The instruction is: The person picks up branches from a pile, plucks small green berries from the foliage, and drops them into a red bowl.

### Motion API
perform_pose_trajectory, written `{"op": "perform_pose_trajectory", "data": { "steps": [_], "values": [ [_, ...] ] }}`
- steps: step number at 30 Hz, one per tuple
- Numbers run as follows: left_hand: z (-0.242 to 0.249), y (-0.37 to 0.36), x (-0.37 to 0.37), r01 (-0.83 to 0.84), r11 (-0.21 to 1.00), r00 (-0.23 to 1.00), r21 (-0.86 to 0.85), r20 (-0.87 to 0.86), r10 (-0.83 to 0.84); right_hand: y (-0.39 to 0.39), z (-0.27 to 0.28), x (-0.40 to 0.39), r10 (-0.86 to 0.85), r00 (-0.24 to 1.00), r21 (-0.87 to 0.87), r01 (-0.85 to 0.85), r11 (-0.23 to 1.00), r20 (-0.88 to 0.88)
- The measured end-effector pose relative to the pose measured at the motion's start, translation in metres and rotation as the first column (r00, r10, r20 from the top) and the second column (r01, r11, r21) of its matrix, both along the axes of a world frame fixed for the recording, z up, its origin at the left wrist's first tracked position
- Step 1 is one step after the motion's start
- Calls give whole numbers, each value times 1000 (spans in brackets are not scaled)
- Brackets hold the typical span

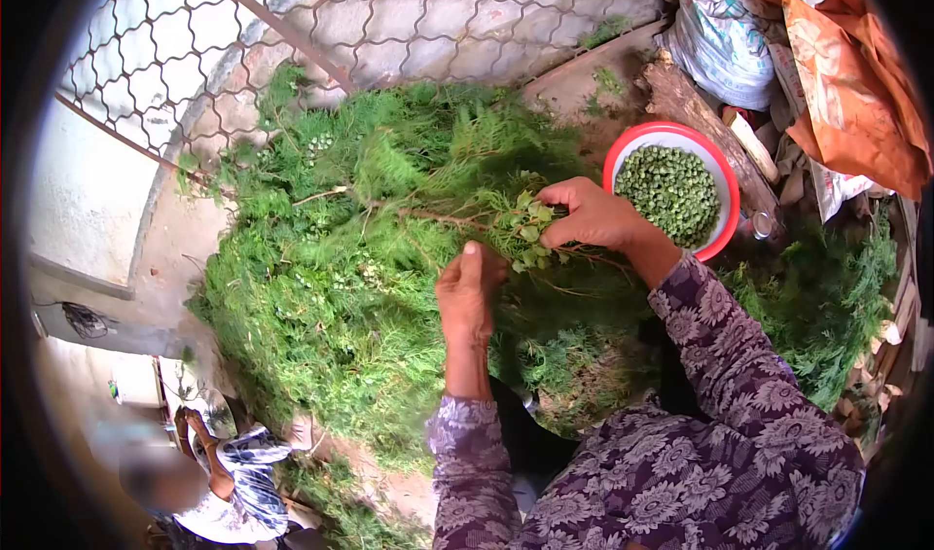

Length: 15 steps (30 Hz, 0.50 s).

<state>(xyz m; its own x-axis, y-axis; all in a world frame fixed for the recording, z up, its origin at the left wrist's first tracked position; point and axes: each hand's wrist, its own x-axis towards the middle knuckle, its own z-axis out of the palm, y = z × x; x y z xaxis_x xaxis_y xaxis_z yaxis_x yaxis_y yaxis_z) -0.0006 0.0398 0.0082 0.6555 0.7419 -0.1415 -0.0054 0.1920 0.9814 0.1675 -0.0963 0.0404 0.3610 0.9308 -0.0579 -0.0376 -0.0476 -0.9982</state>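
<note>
A leafy evergreen branch (443, 218) with a brown woody stem stretches across the pile in front of me. My left hand (467, 292) is closed at its lower side, thumb up and fingers curled; the exact grip is partly hidden. My right hand (595, 221) pinches at a cluster of pale green cones (530, 231) on the branch, thumb and forefinger close together. Just beyond the right wrist stands a round white bowl with a red rim (610, 166), holding many small green cones (669, 192).
A large heap of cut green sprigs (321, 297) covers the ground. Wire mesh fencing (428, 25) runs along the back. White sacks (722, 39) and an orange sheet (856, 103) lie at right, beside a log (696, 103). Another person (229, 496) sits at lower left.
</note>
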Motion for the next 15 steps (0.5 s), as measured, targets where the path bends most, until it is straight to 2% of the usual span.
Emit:
{"op": "perform_pose_trajectory", "data": {
  "steps": [2,3,5,6,8,11,13,15],
  "values": [
    [-11,-5,4,70,941,993,-331,-66,-97,0,1,-3,37,998,16,-38,999,56],
    [-16,-9,5,60,939,994,-338,-68,-88,-1,4,-5,47,997,8,-47,999,53],
    [-8,-21,7,286,811,948,-511,274,-161,-2,9,-8,124,989,-36,-121,992,78],
    [-2,-21,5,302,790,940,-533,304,-154,-1,8,-9,132,988,-39,-129,991,75],
    [7,-20,3,300,771,935,-561,333,-122,0,8,-9,204,949,4,-211,977,242],
    [9,-18,1,283,766,939,-578,331,-98,-3,10,-6,205,960,2,-209,978,190],
    [13,-18,3,358,726,914,-587,378,-146,-6,15,-2,241,953,-7,-244,970,183],
    [15,-18,3,361,714,919,-600,358,-163,-7,16,0,282,943,-18,-283,959,176]
  ]
}}
